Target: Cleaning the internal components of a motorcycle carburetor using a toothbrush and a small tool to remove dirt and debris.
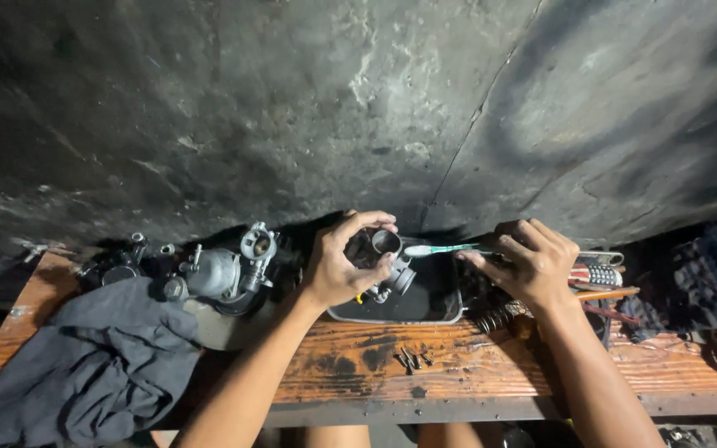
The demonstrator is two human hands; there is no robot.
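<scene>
Wooden bench (491, 365) against grey concrete wall (292, 108); left hand (343, 264) grips carburetor part (385, 249), right hand (533, 264) pinches toothbrush (441, 249).

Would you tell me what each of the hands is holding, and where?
Left hand grips a metal carburetor part around its body; right hand holds a toothbrush by its handle.

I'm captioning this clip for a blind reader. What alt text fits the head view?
A person's left hand holds a small metal carburetor part over a dark tray while the right hand points a toothbrush at it, on a stained wooden bench.
</scene>
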